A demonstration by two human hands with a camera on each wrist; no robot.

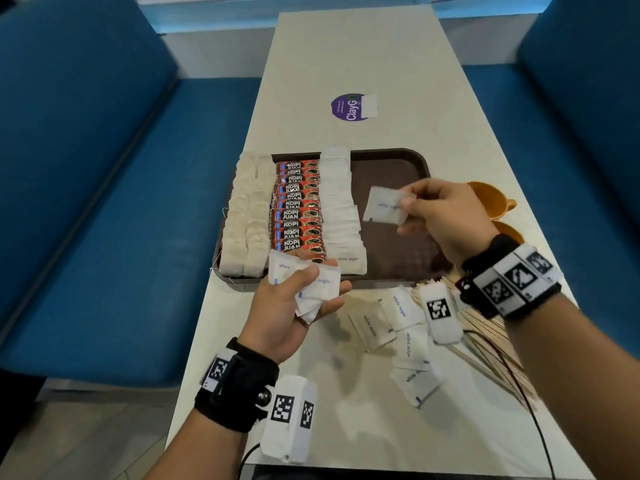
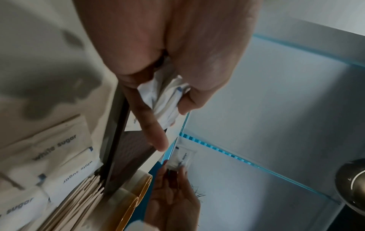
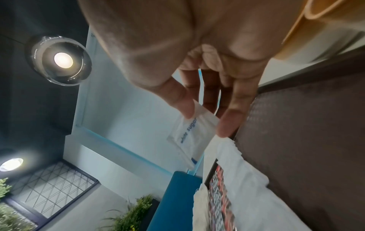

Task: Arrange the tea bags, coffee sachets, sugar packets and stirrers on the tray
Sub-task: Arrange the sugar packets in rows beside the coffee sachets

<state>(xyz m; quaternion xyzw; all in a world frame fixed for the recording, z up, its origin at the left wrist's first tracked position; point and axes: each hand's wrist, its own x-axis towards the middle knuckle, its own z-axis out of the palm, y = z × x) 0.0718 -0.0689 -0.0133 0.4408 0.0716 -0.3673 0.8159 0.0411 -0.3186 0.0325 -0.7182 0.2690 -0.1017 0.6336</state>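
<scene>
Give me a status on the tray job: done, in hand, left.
Done: tea bags, coffee sachets and one sugar row lined on the tray. In hand: right hand pinches one packet; left hand holds several. Left: loose sugar packets and stirrers on the table.

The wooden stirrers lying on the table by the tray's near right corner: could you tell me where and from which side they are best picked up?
Probably at the ends nearest the tray. There the wooden stirrers bunch together, while toward the near table edge they fan apart. Come from above with the right hand, once its sugar packet is set down, and pinch across the bunch. A cable lies over their middle.
</scene>
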